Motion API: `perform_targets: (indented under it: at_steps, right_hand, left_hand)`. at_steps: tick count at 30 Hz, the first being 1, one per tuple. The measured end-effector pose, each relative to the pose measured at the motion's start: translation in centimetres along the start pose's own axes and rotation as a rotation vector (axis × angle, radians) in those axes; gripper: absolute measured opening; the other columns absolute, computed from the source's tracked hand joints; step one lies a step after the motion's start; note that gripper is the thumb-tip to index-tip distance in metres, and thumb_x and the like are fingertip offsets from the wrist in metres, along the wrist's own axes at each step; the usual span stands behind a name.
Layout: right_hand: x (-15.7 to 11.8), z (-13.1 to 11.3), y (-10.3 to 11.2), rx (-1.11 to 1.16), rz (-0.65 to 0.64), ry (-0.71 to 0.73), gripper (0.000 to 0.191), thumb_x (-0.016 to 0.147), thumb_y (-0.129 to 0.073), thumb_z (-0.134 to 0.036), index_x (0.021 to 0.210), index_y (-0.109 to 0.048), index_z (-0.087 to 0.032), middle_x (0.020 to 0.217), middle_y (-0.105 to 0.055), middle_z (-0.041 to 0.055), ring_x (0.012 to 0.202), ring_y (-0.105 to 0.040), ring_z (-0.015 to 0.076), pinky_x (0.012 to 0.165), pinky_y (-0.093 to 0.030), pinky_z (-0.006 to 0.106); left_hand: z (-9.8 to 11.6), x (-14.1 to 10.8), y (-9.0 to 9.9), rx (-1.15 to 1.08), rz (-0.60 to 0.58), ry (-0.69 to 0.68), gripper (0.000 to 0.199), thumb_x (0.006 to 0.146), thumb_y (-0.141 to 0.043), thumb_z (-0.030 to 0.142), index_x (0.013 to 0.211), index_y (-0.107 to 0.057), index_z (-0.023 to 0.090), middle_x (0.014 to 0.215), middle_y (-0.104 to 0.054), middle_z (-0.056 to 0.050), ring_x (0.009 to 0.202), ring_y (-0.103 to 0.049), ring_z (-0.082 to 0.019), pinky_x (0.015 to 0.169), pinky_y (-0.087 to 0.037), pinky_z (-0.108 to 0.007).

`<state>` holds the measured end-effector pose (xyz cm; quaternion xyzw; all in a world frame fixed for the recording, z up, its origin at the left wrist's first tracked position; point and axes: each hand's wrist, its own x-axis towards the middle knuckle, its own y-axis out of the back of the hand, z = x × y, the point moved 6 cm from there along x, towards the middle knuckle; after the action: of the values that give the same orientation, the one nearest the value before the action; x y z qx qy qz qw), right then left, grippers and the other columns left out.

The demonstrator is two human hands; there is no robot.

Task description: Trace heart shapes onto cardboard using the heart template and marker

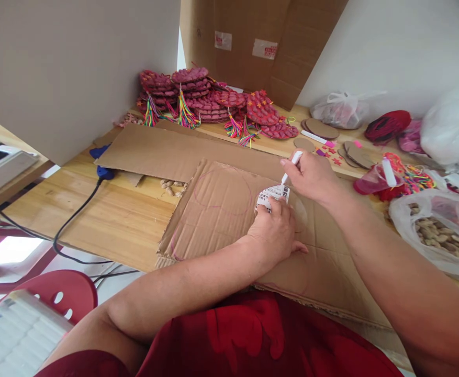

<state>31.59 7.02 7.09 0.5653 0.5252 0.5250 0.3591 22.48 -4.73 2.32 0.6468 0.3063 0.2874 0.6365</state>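
Wooden table (76,204) stands against a pale wall (374,47), with brown board (248,73) leaning at the back. Near the board lie stacks of pink discs (209,112) with bright tassels, and to the right of them, some cut rounds (323,128). Peanuts (441,238) sit in a plastic bag (402,212) at the right side.

In front of the person, a cardboard sheet (221,235) lies flat and carries thin pink curves (252,196). On this sheet is a small printed card (270,192). The left hand (274,233) presses it from above; its fingers are bent but not closed around anything. The right hand (313,175) has its fingers closed around a white pen (287,176), tilted, with the tip at the upper edge of the card.

The card looks light, thin and rather stiff, so it may slide easily; it is best to press near its middle, with the fingertips away from the edge. The pen seems light, smooth and hard, and is well taken low on the barrel. The sheet seems light for its size, but its ridges may crease or dent under strong pressure.
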Motion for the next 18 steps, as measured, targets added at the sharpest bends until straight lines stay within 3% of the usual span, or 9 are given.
perform_targets:
  at_steps: [3,8,18]
  right_hand:
    - [-0.3,-0.3,0.0,0.011,0.011,0.005,0.023,0.098,-0.051,-0.041,0.089,-0.062,-0.023,0.074,-0.07,0.0089,0.073,-0.061,0.0277,0.065,-0.034,0.035]
    - [-0.9,-2.9,-0.3,0.095,-0.049,0.051,0.023,0.099,-0.049,-0.041,0.089,-0.06,-0.024,0.069,-0.069,0.0064,0.07,-0.059,0.0253,0.065,-0.035,0.035]
    - [-2.1,-6.5,-1.2,0.187,-0.133,0.249,0.022,0.097,-0.048,-0.043,0.086,-0.052,-0.025,0.072,-0.069,0.0045,0.072,-0.062,0.0235,0.067,-0.036,0.033]
  left_hand:
    - [0.0,0.1,0.1,-0.007,-0.006,-0.003,0.097,0.097,-0.041,0.078,0.158,-0.045,0.004,0.165,-0.041,-0.028,0.147,-0.043,-0.044,0.105,-0.055,-0.051]
    - [0.0,0.0,0.2,-0.017,-0.015,0.006,0.098,0.096,-0.043,0.079,0.158,-0.046,0.003,0.162,-0.045,-0.028,0.147,-0.044,-0.044,0.104,-0.054,-0.051]
    - [0.0,0.2,0.2,-0.031,-0.01,-0.001,0.095,0.094,-0.048,0.081,0.147,-0.06,0.004,0.151,-0.059,-0.026,0.138,-0.055,-0.045,0.102,-0.056,-0.051]
